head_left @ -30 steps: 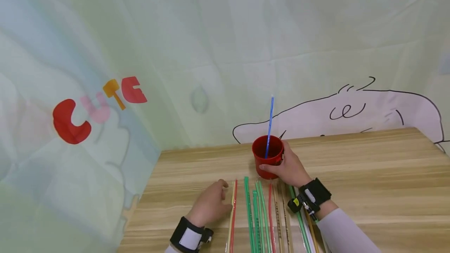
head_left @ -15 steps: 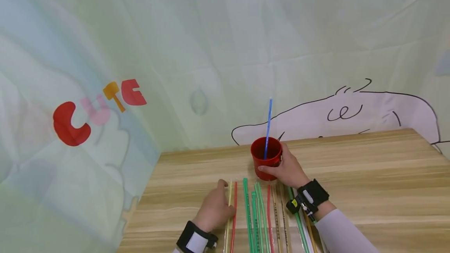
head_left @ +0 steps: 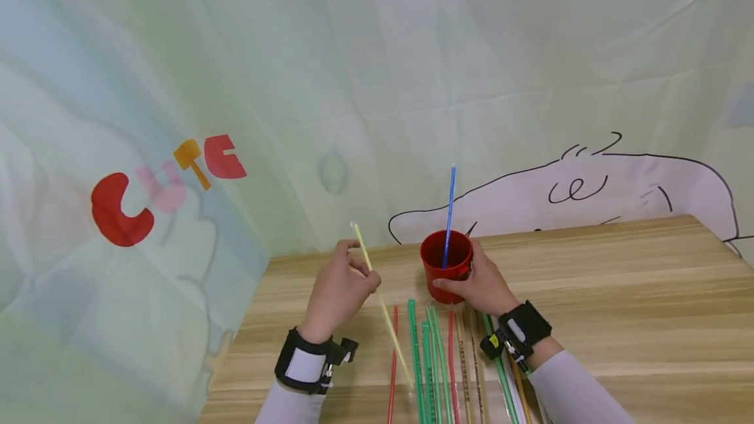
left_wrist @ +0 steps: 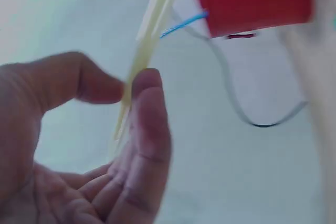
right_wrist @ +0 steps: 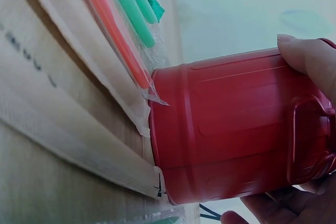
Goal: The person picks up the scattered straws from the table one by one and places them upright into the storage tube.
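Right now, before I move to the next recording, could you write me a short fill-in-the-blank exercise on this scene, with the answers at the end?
1. The left hand pinches a straw coloured ____.
2. The right hand grips the red cup, in which stands a tall straw coloured ____.
3. In the head view, the leftmost straw lying on the table is coloured ____.
4. The four-letter word on the backdrop reads ____.

Missing words: yellow; blue; red; CUTE.

The wooden table (head_left: 624, 293) carries coloured straws (head_left: 416, 358) and, seemingly, a red cup (head_left: 434, 273).
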`<state>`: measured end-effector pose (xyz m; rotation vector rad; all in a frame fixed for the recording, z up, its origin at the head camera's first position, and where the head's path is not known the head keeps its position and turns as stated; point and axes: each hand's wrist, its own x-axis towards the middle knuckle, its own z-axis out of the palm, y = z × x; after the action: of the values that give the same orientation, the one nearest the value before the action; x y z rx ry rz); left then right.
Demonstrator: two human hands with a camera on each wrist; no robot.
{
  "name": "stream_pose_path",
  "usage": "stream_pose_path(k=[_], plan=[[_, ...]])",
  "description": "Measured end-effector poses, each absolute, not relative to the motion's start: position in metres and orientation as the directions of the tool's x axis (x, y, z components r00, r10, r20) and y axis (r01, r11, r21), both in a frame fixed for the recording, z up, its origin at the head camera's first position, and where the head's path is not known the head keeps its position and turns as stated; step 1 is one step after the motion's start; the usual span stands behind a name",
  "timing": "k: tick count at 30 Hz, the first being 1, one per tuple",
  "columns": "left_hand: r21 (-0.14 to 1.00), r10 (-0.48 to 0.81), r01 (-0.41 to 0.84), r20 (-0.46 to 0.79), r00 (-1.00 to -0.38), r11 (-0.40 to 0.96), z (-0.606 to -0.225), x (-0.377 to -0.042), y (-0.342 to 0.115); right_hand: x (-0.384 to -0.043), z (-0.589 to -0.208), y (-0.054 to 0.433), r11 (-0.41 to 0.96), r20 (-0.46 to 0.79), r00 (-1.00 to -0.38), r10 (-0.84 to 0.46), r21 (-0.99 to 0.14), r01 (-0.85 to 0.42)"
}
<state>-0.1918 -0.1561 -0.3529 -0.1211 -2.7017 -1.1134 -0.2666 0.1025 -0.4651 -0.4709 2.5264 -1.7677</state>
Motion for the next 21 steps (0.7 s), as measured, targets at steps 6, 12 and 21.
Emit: stream_pose_path(k=[6,12,21], plan=[[0.76,-0.039,0.319,0.412,-0.91,0.567,-0.319,-0.205,-0.145,-0.267,-0.465,0.102,0.307,0.153,-0.953,-0.263,-0.923,-0.233],[0.775,-0.11,0.452,0.547,-0.83,0.442,-0.298,-0.224,-0.128,-0.268,-0.464,0.104,0.32,0.167,-0.953,-0.254,-0.915,-0.246],[0.811,-0.145,0.412,0.506,-0.85,0.415,-0.323,-0.259,-0.108,-0.266,-0.464,0.102,0.309,0.146,-0.956,-0.254,-0.925,-0.223]])
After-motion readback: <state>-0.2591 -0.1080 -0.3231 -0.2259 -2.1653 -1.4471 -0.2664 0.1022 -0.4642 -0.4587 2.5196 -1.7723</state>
